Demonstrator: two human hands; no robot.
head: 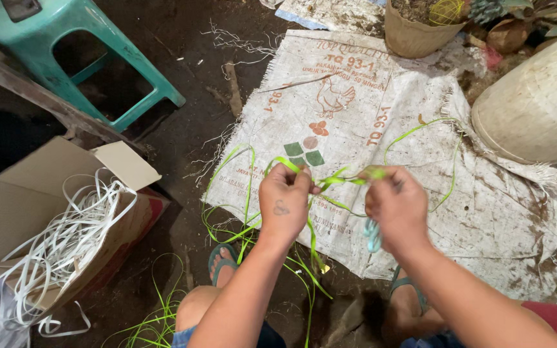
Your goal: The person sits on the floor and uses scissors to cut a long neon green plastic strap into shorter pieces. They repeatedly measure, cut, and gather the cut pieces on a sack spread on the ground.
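My left hand [284, 203] pinches several thin green plastic strips [330, 180] between thumb and fingers. My right hand [396, 205] grips the same strips a short way to the right, and a pale blue strip [372, 234] hangs from under its palm. Long green strips loop away over a worn white woven sack [356, 116] spread on the dirt floor and trail down between my knees. My feet in sandals [222, 261] rest at the sack's near edge.
An open cardboard box [27, 206] with a tangle of white strips [66, 245] sits at the left. A teal plastic stool [78, 45] stands at the back left. A big pale drum [536, 109] and a woven pot [414, 32] stand at the back right.
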